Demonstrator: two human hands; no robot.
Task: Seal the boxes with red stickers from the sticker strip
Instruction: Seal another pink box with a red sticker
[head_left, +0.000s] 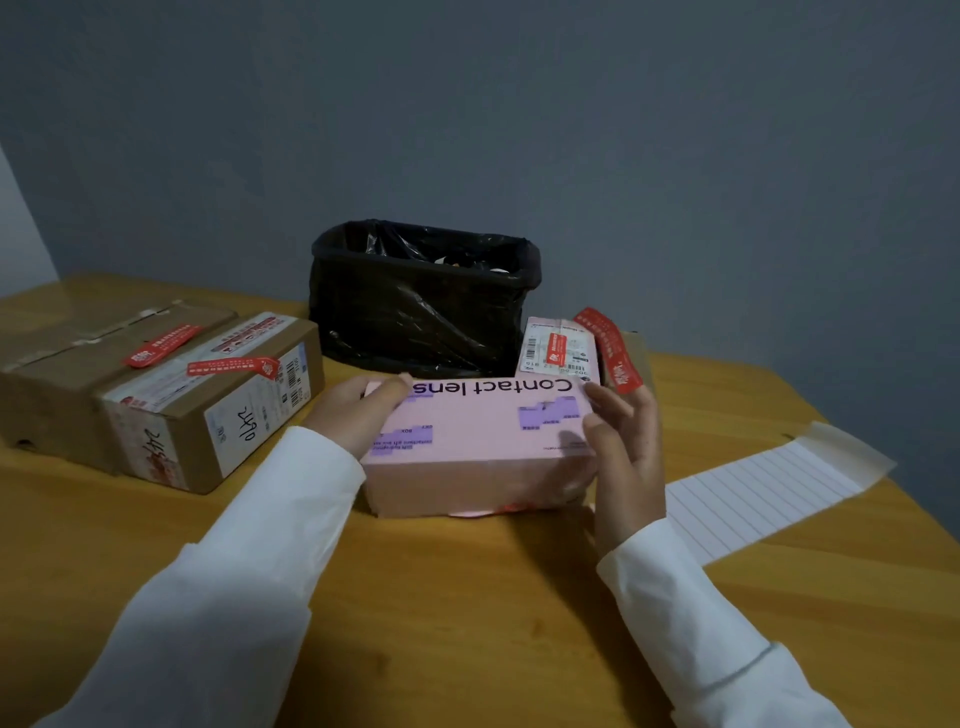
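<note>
Sleeves (291, 525), white and long, reach up from my six o'clock across the wooden table (467, 623). At the centre I see the pink box (483, 447) printed "Contact lens", resting on the table and held at both ends. My left hand (358, 410) grips its nine o'clock end, fingers curled over the far top corner. My right hand (626, 452) is at the three o'clock end, thumb pressed on the top face and fingers loosely spread; a red sticker (610, 348) stands up from the fingertips, though I cannot tell exactly which fingers pinch it. Out at four o'clock lies the sticker strip (769, 488), a white lined backing sheet with a curled far end. At nine o'clock sit two brown cardboard boxes (171, 395) side by side, each with a red sticker across its top. Just beyond the pink box, at one o'clock, a small box (558, 351) with a shipping label also carries a red sticker. Farthest, at twelve, stands a bin lined with a black bag (421, 301).
</note>
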